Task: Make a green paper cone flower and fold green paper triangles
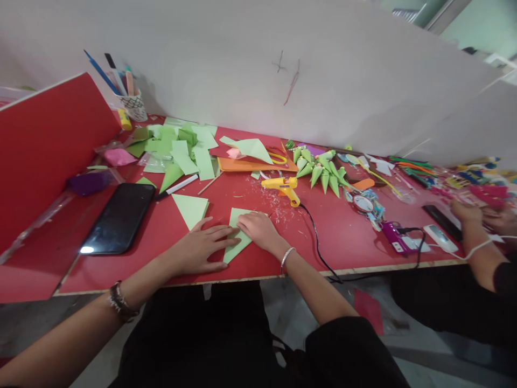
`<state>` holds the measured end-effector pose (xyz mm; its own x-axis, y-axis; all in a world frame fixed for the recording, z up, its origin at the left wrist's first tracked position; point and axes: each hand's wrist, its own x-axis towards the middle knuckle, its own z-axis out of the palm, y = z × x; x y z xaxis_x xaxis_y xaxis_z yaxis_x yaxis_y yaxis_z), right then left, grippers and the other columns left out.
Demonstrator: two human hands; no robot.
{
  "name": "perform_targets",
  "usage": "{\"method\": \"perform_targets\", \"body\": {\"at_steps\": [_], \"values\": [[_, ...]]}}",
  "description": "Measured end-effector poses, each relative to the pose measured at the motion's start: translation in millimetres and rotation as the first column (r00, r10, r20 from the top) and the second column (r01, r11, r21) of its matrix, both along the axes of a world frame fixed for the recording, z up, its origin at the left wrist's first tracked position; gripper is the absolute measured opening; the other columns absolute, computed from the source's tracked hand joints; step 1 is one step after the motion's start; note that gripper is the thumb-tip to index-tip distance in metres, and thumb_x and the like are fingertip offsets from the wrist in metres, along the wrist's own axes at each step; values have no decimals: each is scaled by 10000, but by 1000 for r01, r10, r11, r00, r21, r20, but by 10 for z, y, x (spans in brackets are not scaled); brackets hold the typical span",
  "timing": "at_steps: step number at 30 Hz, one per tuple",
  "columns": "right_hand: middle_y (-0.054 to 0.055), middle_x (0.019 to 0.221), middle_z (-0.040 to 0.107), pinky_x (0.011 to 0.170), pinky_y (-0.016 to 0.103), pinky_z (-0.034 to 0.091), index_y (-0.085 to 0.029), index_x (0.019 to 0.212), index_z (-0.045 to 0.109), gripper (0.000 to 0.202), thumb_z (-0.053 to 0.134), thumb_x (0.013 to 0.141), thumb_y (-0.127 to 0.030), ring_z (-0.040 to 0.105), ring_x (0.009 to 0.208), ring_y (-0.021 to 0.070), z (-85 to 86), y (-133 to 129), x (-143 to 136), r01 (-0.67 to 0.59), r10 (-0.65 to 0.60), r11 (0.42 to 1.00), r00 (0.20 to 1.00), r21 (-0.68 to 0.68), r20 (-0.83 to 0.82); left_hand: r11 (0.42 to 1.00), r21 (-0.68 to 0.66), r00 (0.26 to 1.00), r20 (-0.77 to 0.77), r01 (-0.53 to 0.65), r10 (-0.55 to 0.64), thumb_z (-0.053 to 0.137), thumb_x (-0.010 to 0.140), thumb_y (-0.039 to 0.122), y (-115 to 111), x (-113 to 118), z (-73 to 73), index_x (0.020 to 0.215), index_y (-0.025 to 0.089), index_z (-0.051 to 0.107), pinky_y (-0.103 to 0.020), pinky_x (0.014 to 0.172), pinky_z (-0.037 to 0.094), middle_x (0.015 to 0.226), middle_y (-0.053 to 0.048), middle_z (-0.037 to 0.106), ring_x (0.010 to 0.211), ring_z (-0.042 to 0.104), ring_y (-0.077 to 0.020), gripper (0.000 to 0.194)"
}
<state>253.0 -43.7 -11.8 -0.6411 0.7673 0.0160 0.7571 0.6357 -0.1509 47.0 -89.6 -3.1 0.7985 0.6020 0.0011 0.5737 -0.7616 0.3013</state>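
Note:
A folded sheet of light green paper [231, 254] lies on the red table in front of me. My left hand [202, 248] is open, its fingers spread flat across the tabletop with the fingertips on the paper's left part. From the other side my right hand [260, 230] bears down on the paper, fingers bent and held close together; its fingertips partly cover the upper area. Just left of these, a second piece of green paper [190, 209] in a triangular shape lies near my left fingers. A yellow glue gun [283, 187] rests on its side beyond my right hand.
Green paper pieces [183, 156] are heaped at the back left, near a black phone [121, 218] and a pen cup [135, 105]. Green paper cones [321, 167] cluster behind the glue gun. At right are a purple power strip [398, 237] and another person's hand [466, 213].

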Motion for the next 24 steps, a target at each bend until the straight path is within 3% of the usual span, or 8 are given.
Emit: {"method": "perform_targets", "body": {"at_steps": [5,10,16,24], "values": [[53,866,605,701,244,345,-152,908,554,197,406,915,-282,526,813,153,87,-53,53,-5,5,1000,998,-4,-56,1000,-13,1000,-18,8,-8,434,831,486,-7,-10,4,1374,336,256,-463,1080,46,1449,-26,300,1305,305,-226,591],[99,1054,534,855,328,364,-174,1107,544,264,428,893,-277,468,986,204,187,-324,167,12,0,998,980,60,-197,1000,-10,1000,17,23,-23,438,836,464,-16,-15,-10,1386,326,224,-456,1089,42,1454,-21,289,1307,303,-219,606],[71,1072,543,898,326,368,-265,1072,607,256,433,886,-240,447,1013,184,152,-712,236,-243,254,967,942,79,-220,999,-12,999,26,34,-33,402,852,475,-23,-24,-1,1385,327,228,-450,1095,40,1454,-12,286,1298,321,-213,579],[75,1130,535,955,361,346,-255,1131,571,294,408,887,-272,436,1055,195,76,-841,186,-274,286,957,945,95,-157,999,-12,998,53,36,-35,413,850,468,-28,-32,-5,1391,349,196,-448,1096,72,1456,-1,283,1289,339,-222,594]]}}
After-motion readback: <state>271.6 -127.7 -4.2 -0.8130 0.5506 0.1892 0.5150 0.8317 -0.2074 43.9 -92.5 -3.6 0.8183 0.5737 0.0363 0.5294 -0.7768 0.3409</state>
